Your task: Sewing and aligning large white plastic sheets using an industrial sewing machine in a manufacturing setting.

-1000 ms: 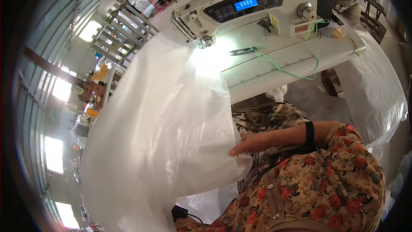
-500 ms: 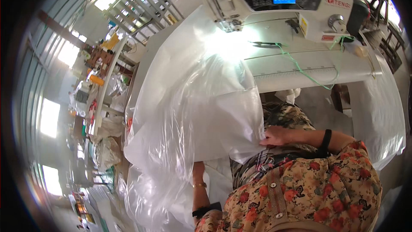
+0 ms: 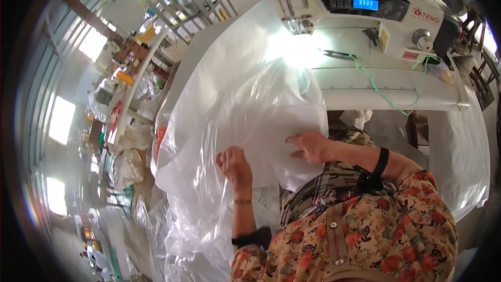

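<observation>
A large translucent white plastic sheet (image 3: 263, 130) drapes in wrinkled folds from the sewing machine (image 3: 365, 8) down over my lap and to the left. My left hand (image 3: 236, 167) is closed on a fold of it, its fingers curled. Farther right, my right hand (image 3: 312, 147) lies over the sheet near its right edge, thumb and fingers apart, gripping nothing. The far end of the sheet reaches under the machine's needle area, where a bright lamp washes out the detail.
Dark thread snips (image 3: 336, 54) tied to a green cord (image 3: 371, 84) lie on the machine bed, right of the lamp glow. A ruler scale (image 3: 365, 92) runs along the table's front edge. More plastic sheeting (image 3: 454, 146) hangs at the right. A cluttered bench (image 3: 136, 81) stands left.
My left hand has come up from beneath the sheet onto its top. My right hand has let go of the sheet's edge and moved up and left, with its fingers spread.
</observation>
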`<state>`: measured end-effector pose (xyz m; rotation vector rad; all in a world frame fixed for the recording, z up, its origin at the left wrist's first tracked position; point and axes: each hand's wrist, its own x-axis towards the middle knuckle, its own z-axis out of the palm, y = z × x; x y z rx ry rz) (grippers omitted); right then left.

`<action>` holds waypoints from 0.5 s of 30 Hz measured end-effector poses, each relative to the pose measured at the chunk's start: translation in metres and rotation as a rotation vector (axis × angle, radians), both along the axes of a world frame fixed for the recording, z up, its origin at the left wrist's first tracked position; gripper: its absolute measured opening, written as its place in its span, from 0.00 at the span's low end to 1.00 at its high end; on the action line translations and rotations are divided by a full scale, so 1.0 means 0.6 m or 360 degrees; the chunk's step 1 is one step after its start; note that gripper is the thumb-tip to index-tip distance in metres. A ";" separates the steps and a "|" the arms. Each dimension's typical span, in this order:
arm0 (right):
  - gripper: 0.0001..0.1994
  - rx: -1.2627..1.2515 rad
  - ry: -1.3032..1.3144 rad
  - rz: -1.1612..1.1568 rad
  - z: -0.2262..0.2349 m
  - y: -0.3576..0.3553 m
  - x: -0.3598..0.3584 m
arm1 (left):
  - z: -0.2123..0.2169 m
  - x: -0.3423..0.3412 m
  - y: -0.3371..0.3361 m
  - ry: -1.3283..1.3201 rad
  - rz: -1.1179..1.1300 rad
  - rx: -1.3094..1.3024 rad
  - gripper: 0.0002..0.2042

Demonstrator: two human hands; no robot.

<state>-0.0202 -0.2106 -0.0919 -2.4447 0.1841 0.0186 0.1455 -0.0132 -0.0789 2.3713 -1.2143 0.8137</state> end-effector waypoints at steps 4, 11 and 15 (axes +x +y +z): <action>0.28 0.0500 -0.0071 -0.0030 0.013 -0.003 0.008 | 0.068 -0.014 0.047 0.1302 -0.0293 -0.0850 0.03; 0.40 0.2064 -0.0479 -0.0370 0.063 0.007 0.071 | 0.204 -0.036 0.050 0.1823 -0.0625 -0.1006 0.09; 0.33 0.2726 -0.0824 -0.0654 0.085 0.009 0.093 | 0.234 -0.083 0.014 0.2270 -0.0633 -0.1437 0.09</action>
